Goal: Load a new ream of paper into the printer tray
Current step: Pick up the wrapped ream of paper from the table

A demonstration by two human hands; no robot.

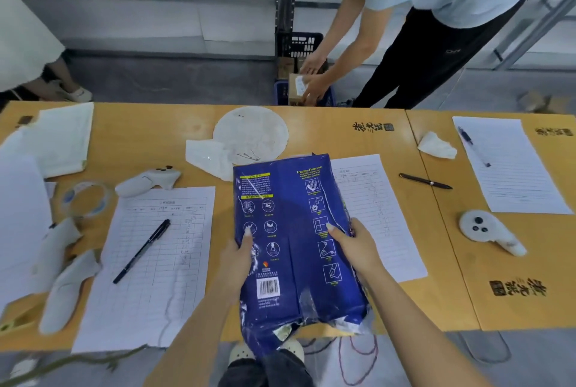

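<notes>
Two hands on one blue ream (293,230), held between them over the near edge of the table (452,299). Left hand (238,257) closed on the ream's left edge, thumb flat on the printed face. Right hand (355,243) closed on the right edge, thumb on the wrapper, other fingers hidden behind. Wrapper torn and crumpled at the near end, below both wrists; barcode between the wrists.

Left of the left hand: one ruled form (149,262) with one black pen (141,251) lying across it. Further left, two white controllers (67,290) side by side near the table edge, one roll of clear tape (85,199) beyond them, a third controller (148,182) just past the form's top edge.

Right of the right hand: a second form (380,215), partly covered by the ream. Well right, a fourth controller (489,230). Beyond it, a lined sheet (511,174) with a blue pen (473,146) on it. Between second form and lined sheet, a dark pen (425,181).

Beyond the ream: one round white disc (252,130), one crumpled tissue (207,157) overlapping it at the left, another tissue (436,145) off to the right. Folded cloth (62,137) at far left.

Past the table, one person (436,12) bent over, both hands on a small carton (297,88).
</notes>
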